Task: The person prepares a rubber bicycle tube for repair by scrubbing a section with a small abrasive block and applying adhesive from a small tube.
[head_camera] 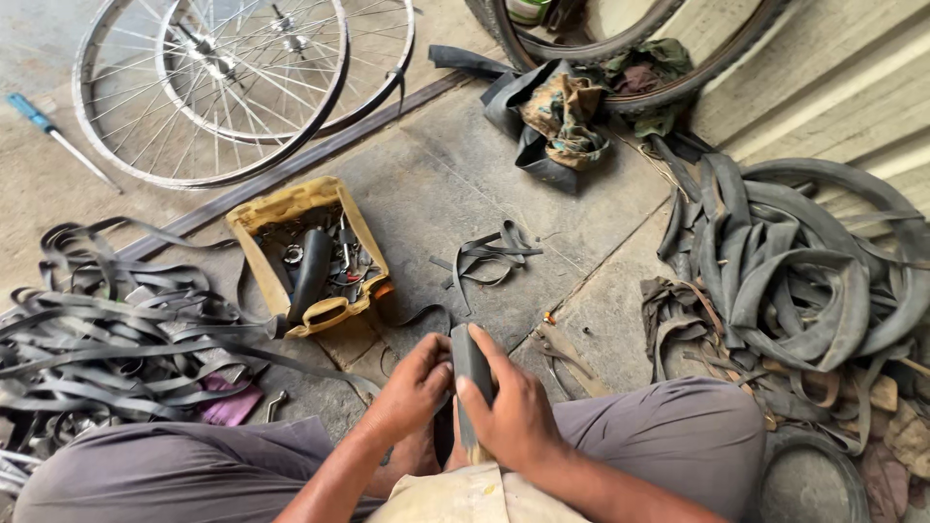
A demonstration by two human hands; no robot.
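Rubber strip (472, 373), dark and folded, is gripped upright between the knees by both hands: right hand (513, 412) wrapped around it, left hand (412, 387) pinching its side, near the yellow tool tray (291, 208).

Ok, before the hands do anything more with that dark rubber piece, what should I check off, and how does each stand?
1. Right hand grips the rubber piece: ok.
2. Left hand steadies it from the side: ok.
3. Piece in clear view: not ok, fingers cover the lower part.
4. Yellow tool tray close in front: ok.
5. Floor ahead free of rubber strips: not ok.
6. Any tool in hand: cannot tell.
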